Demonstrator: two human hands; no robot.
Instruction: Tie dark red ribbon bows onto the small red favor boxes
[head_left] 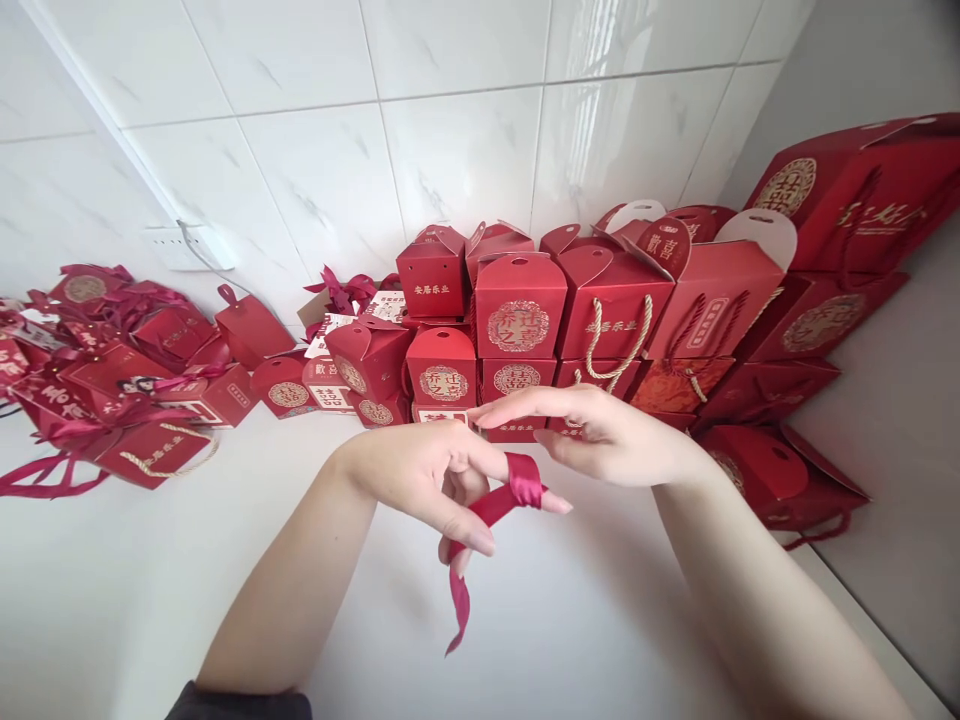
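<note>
red ribbon (460, 610) hanging downward, looped round left hand (435, 480)

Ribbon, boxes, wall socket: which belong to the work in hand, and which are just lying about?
In hand, it seems:
- red ribbon, wound round a finger of the left hand
- right hand, close by

Lying about, untouched:
- stacked red boxes
- ribboned boxes
- wall socket

Red gift boxes (521, 305) are crowding a white table (390, 620) against marble-look wall tiles (457, 160), with a socket panel (191, 247) showing at ten o'clock, suggesting a packing corner; whether it is belonging to a home or a shop is remaining unclear.
</note>
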